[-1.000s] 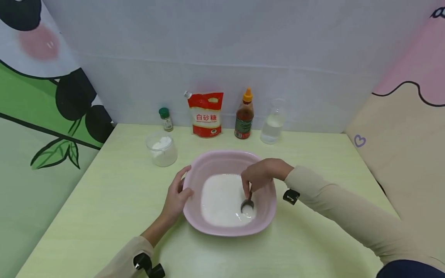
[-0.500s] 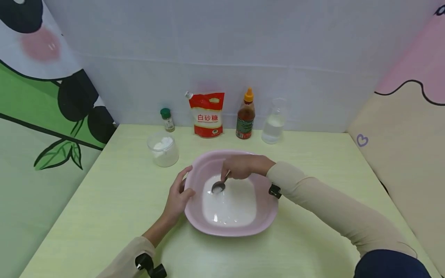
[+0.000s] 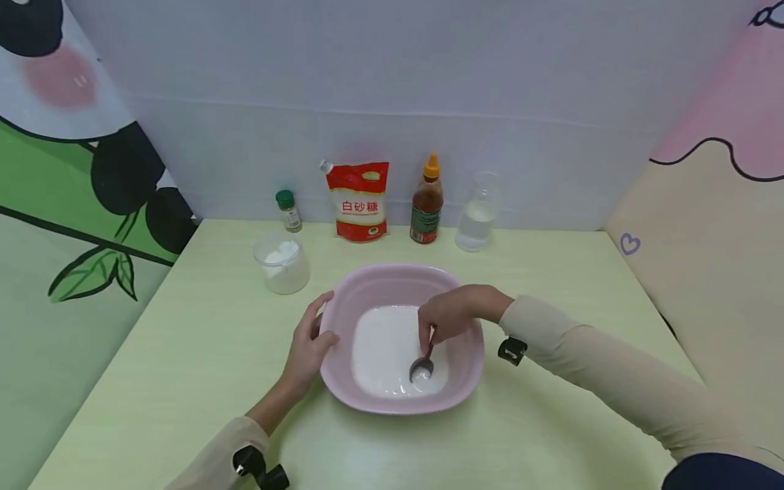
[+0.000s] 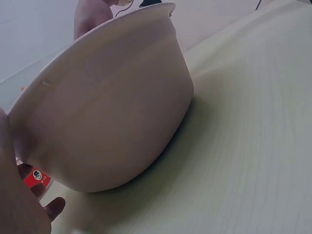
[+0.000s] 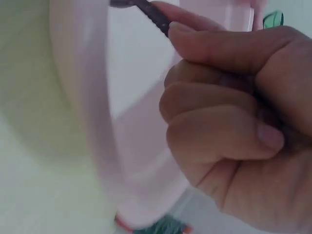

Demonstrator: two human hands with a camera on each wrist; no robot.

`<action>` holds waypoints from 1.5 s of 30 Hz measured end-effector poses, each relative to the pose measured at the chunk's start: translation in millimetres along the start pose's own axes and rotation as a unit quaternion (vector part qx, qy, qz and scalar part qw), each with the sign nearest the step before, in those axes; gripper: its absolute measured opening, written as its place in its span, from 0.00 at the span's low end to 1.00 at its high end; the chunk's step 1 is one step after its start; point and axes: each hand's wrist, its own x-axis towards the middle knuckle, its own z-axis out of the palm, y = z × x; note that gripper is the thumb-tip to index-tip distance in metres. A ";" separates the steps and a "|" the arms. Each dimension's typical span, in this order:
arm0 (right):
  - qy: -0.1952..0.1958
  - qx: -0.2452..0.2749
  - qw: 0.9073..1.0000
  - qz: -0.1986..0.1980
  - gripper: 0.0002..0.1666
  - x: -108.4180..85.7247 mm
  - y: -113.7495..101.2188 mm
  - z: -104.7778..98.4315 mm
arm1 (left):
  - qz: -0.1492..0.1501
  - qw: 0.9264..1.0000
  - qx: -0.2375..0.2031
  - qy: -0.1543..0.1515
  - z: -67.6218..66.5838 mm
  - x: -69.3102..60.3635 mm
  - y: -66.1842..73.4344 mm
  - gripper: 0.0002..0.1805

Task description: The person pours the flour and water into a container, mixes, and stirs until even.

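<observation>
A pink plastic basin [image 3: 463, 371] holds a pool of white liquid [image 3: 381, 350]. At its left rim my left hand [image 3: 306, 350] grips it, thumb over the edge and fingers along the outside. In the left wrist view the basin's outer wall [image 4: 112, 107] takes up much of the picture, with some fingertips [image 4: 55, 208] showing below it. My right hand [image 3: 450, 314], above the basin's right half, pinches a dark-handled spoon [image 3: 421, 367] between thumb and forefinger, other fingers curled. The spoon's bowl touches the white liquid; its handle [image 5: 155, 15] shows in the right wrist view.
Behind the basin stand a glass jar of white stuff [image 3: 283, 272], a small green-capped shaker [image 3: 289, 212], a red-and-white sugar pouch [image 3: 361, 204], a brown sauce bottle [image 3: 427, 207] and a glass carafe of clear liquid [image 3: 476, 221]. A pale wall rises behind the table [image 3: 202, 354].
The spoon in my right hand has swept from the right to the basin's left side, then back towards the front right through the liquid. My left hand keeps its grip on the rim.
</observation>
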 end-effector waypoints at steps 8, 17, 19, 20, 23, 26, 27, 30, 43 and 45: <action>0.035 -0.023 0.998 -0.051 0.17 34.1 -28.1 -7.6 | 0.007 1.000 0.004 0.004 2.0 0.1 0.1 0.42; 0.102 -0.002 0.995 0.002 0.20 27.7 7.9 -21.9 | -0.002 1.000 0.009 0.006 2.7 -1.8 1.5 0.41; 0.108 0.001 0.994 0.030 0.20 16.8 16.4 -20.9 | -0.003 1.000 0.008 0.007 2.0 -1.7 2.0 0.41; 0.105 -0.001 0.994 0.039 0.20 10.8 19.2 -20.6 | -0.003 1.000 0.009 0.008 1.5 -2.0 2.4 0.41; 0.074 -0.011 0.996 0.054 0.19 -4.8 21.6 -17.6 | -0.004 1.000 0.009 0.009 -0.3 -2.7 4.0 0.41; 0.031 -0.013 0.998 0.044 0.18 -10.7 14.7 -11.5 | -0.007 1.000 0.007 0.010 -2.1 -3.6 5.4 0.41; 0.021 -0.013 0.999 0.035 0.18 -10.1 10.8 -8.6 | -0.008 1.000 0.006 0.011 -2.5 -3.7 5.8 0.41; 0.000 0.004 1.000 -0.001 0.17 -1.9 -3.9 -0.3 | -0.006 1.000 0.005 0.013 -2.6 -3.7 6.7 0.41; 0.121 -0.072 0.989 -0.051 0.20 49.8 -26.3 -27.5 | -0.003 1.000 0.003 0.014 0.5 -2.0 2.7 0.42; 0.123 -0.073 0.988 -0.050 0.19 54.6 -26.6 -30.7 | -0.004 1.000 0.005 0.012 0.5 -1.9 2.8 0.42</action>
